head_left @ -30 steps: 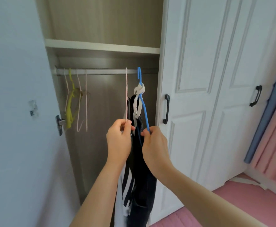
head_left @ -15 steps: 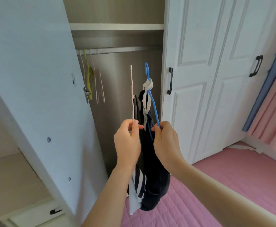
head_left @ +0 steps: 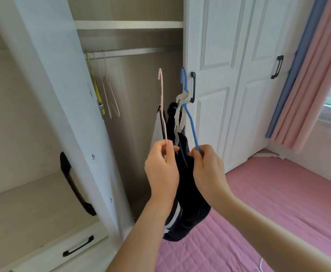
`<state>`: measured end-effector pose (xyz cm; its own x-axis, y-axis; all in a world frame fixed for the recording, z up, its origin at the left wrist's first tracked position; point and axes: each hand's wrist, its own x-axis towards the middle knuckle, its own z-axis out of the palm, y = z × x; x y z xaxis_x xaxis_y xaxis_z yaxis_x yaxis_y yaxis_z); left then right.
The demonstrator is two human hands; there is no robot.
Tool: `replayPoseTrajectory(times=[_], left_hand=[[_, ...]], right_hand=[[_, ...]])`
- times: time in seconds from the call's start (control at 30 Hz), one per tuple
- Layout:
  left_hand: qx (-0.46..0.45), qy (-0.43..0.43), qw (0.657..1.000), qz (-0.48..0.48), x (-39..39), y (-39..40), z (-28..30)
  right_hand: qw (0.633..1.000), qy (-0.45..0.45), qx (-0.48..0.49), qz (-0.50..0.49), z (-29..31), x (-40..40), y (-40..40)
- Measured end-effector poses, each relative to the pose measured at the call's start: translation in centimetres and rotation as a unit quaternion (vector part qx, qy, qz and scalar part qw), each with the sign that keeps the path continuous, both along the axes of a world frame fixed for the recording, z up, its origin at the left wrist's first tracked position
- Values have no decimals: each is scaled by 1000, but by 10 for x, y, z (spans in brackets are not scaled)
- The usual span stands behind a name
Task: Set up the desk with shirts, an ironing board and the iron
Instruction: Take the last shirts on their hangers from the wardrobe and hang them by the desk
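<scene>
Two shirts hang on hangers held in the air before an open wardrobe, clear of its rail. The left hand pinches the pink hanger, which carries a white garment with dark stripes. The right hand pinches the blue hanger, which carries a dark garment. Empty hangers hang on the rail. No desk, ironing board or iron is in view, so the task looks barely begun: shirts fetched, everything else left.
</scene>
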<state>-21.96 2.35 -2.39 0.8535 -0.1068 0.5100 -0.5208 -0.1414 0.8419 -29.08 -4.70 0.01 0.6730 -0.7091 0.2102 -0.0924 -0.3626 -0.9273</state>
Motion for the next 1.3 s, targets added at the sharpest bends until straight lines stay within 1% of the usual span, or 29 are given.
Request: replayPoseTrajectory(times=[0.17, 0.33, 0.47, 0.7, 0.87, 1.07, 1.3], left_hand=[[8, -10, 1000, -10, -21, 17, -2], [13, -18, 1000, -17, -65, 28, -1], [9, -27, 1000, -7, -119, 35, 0], [20, -35, 998, 44, -220, 54, -2], [22, -7, 998, 52, -284, 75, -2], [19, 1, 997, 76, -336, 111, -6], [20, 7, 996, 90, -368, 157, -17]], right_hand=[[1000, 1, -10, -17, -6, -31, 9], [1000, 4, -14, -21, -8, -78, 14], [1000, -9, -10, -5, -6, -128, 17], [999, -31, 6, 41, 2, -228, 34], [998, -23, 11, 64, 12, -287, 52], [996, 3, 12, 92, 14, -332, 84], [994, 27, -1, 108, 13, -362, 129]])
